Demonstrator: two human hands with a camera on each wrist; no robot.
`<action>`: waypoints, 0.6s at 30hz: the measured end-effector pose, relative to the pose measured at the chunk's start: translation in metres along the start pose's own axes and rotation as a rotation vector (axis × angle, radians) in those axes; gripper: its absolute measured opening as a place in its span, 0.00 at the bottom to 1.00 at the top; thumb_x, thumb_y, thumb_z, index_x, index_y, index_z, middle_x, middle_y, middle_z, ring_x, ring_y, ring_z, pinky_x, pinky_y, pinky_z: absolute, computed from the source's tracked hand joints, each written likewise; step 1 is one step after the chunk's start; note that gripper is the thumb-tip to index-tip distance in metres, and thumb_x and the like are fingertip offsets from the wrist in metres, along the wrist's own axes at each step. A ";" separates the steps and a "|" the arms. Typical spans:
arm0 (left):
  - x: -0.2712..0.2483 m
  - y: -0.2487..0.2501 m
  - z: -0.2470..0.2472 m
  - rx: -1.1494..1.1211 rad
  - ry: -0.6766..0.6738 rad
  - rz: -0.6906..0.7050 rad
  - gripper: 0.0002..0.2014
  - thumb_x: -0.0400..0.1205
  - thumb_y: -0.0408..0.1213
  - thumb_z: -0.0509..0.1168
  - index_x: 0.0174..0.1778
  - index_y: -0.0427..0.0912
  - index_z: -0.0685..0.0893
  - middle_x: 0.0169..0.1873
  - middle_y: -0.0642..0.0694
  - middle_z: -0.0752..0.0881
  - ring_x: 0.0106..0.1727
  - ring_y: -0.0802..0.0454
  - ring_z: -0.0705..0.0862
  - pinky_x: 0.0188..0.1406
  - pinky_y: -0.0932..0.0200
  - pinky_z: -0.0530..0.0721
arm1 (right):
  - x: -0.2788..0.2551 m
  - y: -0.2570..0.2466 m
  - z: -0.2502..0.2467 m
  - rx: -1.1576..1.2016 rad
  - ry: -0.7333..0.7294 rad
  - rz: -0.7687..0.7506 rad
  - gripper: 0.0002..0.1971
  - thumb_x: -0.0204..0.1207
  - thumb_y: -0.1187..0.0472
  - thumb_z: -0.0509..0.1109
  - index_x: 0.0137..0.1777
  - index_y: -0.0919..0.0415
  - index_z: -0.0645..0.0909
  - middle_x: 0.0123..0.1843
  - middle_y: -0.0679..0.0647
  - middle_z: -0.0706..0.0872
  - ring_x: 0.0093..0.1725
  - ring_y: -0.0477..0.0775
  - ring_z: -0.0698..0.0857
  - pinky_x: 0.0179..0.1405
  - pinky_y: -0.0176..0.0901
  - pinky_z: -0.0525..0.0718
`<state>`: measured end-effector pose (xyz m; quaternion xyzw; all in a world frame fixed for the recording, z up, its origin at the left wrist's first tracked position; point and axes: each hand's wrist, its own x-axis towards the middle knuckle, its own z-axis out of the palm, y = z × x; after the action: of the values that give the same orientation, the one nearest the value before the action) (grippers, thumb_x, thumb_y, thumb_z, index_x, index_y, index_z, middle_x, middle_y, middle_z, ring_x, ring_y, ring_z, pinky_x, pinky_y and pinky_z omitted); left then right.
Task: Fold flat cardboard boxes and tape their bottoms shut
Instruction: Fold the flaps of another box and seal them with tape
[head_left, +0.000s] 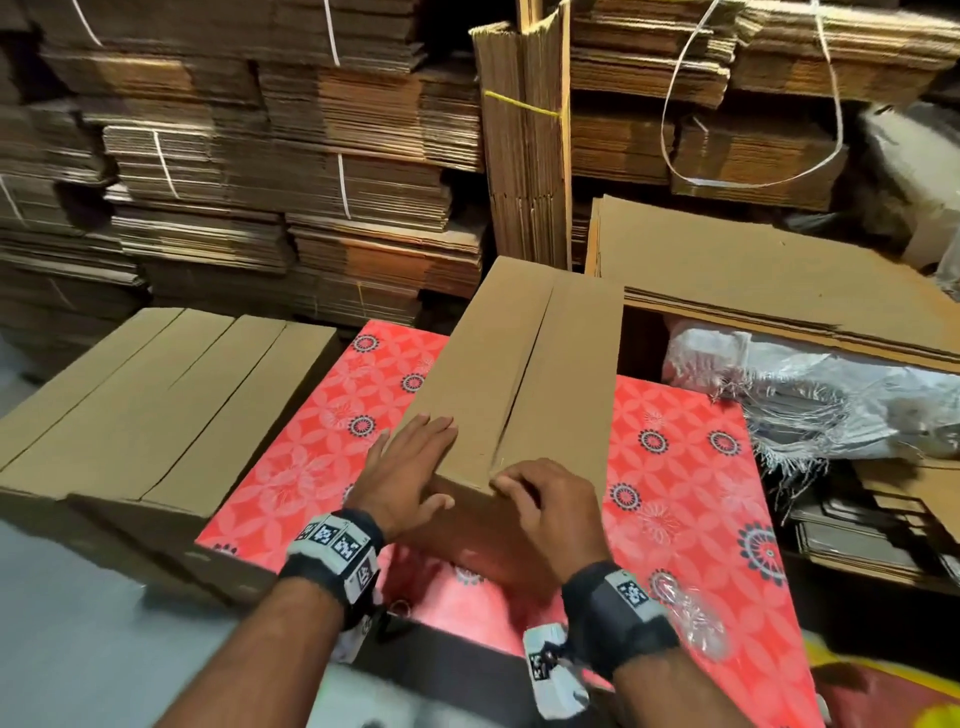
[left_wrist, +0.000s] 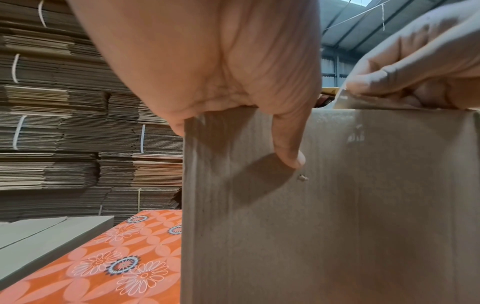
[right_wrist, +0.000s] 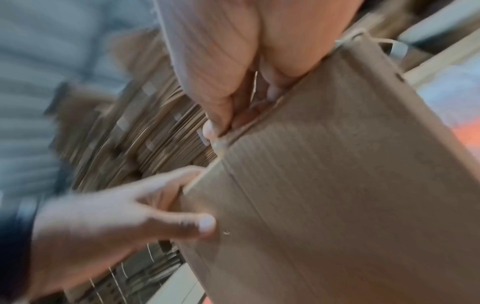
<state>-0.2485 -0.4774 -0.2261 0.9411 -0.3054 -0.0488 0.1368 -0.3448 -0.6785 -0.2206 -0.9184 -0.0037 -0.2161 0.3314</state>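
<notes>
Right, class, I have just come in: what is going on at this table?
A person is assembling a cardboard box on a table with a red flowered cloth. The left hand lies flat on the left top flap, thumb on the near side. The right hand curls over the near edge by the centre seam, which shows no tape. More folded boxes sit to the left.

Three folded boxes (head_left: 519, 374), two hands (head_left: 410, 467).

At twelve o'clock we face strapped cardboard bundles (head_left: 270, 171). At three o'clock we see a torn white woven sack (head_left: 810, 384). Below us lies a red floral tablecloth (head_left: 675, 499).
</notes>
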 end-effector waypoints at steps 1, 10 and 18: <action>0.000 0.001 0.000 -0.003 0.001 -0.005 0.45 0.83 0.51 0.71 0.90 0.54 0.50 0.89 0.59 0.47 0.89 0.56 0.41 0.88 0.37 0.45 | 0.003 0.001 -0.004 0.049 -0.017 0.069 0.05 0.80 0.57 0.76 0.43 0.52 0.91 0.43 0.44 0.92 0.44 0.46 0.86 0.47 0.40 0.83; -0.001 0.007 -0.004 -0.010 -0.021 -0.046 0.49 0.79 0.59 0.71 0.90 0.55 0.49 0.89 0.60 0.45 0.89 0.57 0.39 0.86 0.32 0.48 | 0.032 0.010 -0.031 0.224 -0.437 0.207 0.07 0.80 0.53 0.77 0.45 0.54 0.94 0.38 0.42 0.93 0.36 0.34 0.86 0.39 0.27 0.78; -0.003 0.073 0.014 -0.006 0.102 -0.330 0.65 0.61 0.92 0.41 0.89 0.52 0.53 0.90 0.56 0.47 0.89 0.53 0.40 0.77 0.21 0.28 | 0.065 0.022 -0.032 0.442 -0.617 0.344 0.02 0.75 0.59 0.82 0.45 0.57 0.94 0.40 0.57 0.94 0.38 0.50 0.88 0.42 0.46 0.88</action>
<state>-0.2939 -0.5354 -0.2186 0.9792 -0.1394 -0.0238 0.1453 -0.2956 -0.7246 -0.1861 -0.8340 0.0043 0.1336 0.5353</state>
